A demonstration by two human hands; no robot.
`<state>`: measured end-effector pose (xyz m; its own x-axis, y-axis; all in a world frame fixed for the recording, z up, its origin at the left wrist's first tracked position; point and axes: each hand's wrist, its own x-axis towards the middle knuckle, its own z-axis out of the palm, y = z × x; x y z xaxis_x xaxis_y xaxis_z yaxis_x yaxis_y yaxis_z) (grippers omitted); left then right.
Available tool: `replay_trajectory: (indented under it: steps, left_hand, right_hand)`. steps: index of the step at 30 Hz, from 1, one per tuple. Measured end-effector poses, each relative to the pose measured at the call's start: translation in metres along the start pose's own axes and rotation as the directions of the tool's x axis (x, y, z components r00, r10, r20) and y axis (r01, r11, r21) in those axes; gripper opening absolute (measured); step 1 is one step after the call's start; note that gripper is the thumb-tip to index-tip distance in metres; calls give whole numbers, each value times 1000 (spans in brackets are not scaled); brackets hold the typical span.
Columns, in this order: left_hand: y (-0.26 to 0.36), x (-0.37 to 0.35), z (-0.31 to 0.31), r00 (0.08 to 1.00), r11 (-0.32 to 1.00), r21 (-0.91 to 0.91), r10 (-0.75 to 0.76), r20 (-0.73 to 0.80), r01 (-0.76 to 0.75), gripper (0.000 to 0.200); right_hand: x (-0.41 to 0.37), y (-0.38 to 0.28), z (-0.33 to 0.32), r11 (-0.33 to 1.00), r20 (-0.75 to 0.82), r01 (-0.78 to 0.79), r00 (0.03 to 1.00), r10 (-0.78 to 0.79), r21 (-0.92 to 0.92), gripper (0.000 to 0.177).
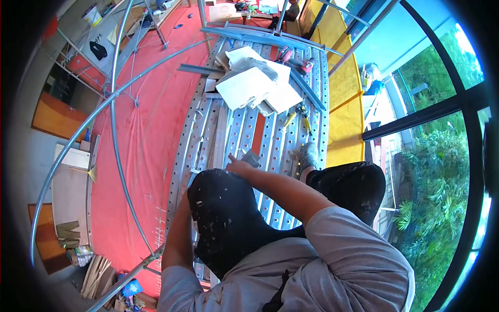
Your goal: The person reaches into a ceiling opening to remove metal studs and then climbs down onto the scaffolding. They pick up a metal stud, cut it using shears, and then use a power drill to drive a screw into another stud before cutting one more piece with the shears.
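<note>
I am crouched on a scaffold deck of perforated metal planks [236, 130], high above a red floor. My right arm reaches across my paint-spattered black trouser knee [223, 208]. My right hand [236, 166] rests low on the planks, its fingers closed on a small grey flat tool [252, 157]. My left forearm [176, 234] runs down beside the knee, which hides my left hand. My grey shoe [308, 154] stands on the planks just right of the tool.
White sheets and boards [260, 86] lie piled further along the deck, with a red power tool [296, 62] and yellow-handled snips [299, 112] near them. Loose metal channels [306, 88] lie there too. Curved guard-rail tubes [117, 93] run on the left, and a large window [431, 114] on the right.
</note>
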<state>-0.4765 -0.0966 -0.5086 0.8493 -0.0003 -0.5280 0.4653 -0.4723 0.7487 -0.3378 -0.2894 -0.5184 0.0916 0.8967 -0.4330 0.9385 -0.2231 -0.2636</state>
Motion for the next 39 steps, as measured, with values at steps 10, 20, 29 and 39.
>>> replay_trajectory:
  steps: [10,20,29,39]
  left_hand:
    - [5,-9,4,999,994,110,-5,-35,9,68]
    - [-67,-112,3,900,868,283,-329,-285,407,75]
    - [-170,-168,36,782,766,211,-529,-330,607,79]
    - [-173,-150,86,640,690,71,-622,-452,720,76]
  right_hand:
    - [22,7,34,941,-313,221,940,-135,257,42]
    - [-72,20,76,669,-124,-504,742,659,546,43]
    - [-192,63,201,416,712,-902,369,597,119,39]
    - [-210,25,317,476,493,-851,520,698,223,40]
